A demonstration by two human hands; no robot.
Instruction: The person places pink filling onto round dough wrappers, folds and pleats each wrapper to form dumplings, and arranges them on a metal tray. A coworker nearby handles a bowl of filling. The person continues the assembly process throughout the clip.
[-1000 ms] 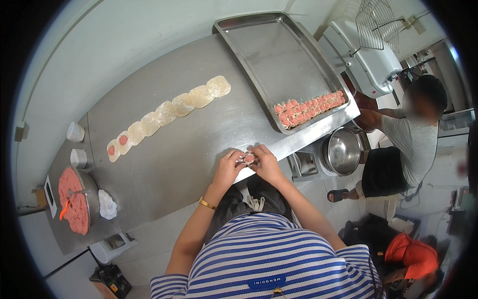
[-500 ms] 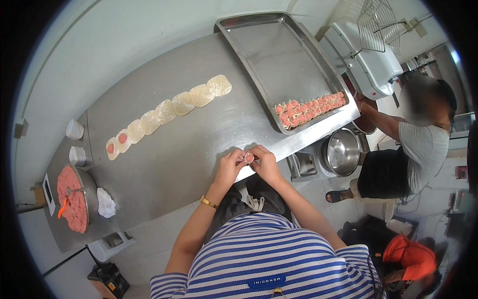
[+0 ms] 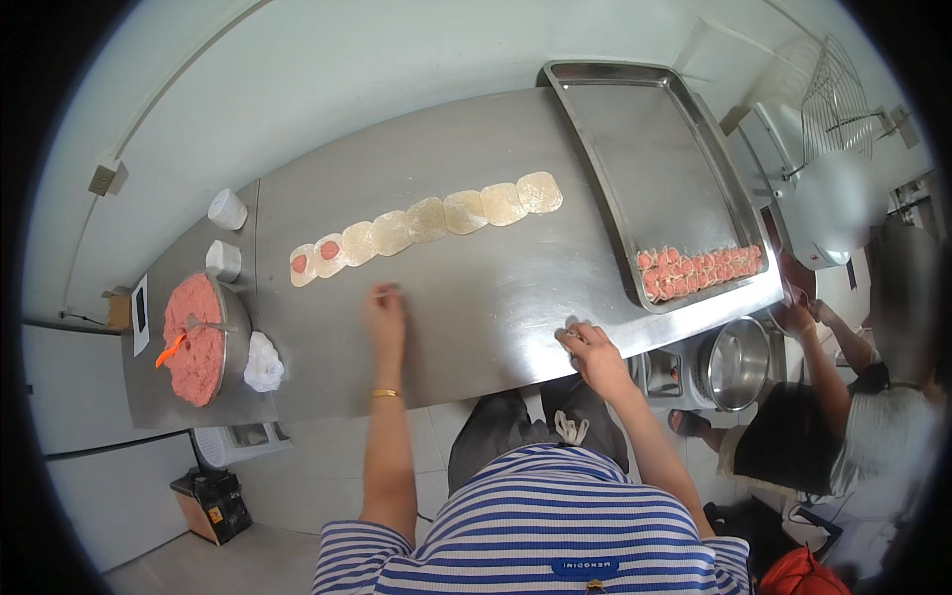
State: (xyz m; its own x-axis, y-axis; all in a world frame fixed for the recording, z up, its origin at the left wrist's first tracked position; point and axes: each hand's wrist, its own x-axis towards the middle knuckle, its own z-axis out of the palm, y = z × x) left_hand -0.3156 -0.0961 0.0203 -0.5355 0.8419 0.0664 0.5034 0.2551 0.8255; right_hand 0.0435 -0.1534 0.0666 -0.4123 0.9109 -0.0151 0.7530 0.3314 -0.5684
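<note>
"Head view: how's the left hand (image 3: 385, 315)?"
"Blurred, over the desk (image 3: 476, 322), near the wrappers (image 3: 426, 220); I can't tell whether its fingers hold anything."
"Right hand (image 3: 598, 359)?"
"Fingers bent, near the edge; any grip is hidden."
"Wrappers?"
"Eight, one overlapping row; two bear pink filling (image 3: 329, 250)."
"Farther?"
"Right, one tray (image 3: 654, 149) of dumplings (image 3: 699, 272); left, one bowl (image 3: 236, 332), two white cups (image 3: 227, 210)."

We are recording the left hand (image 3: 386, 317) as blurred and are not resolving whether the right hand (image 3: 595, 355) is gripping anything.
</note>
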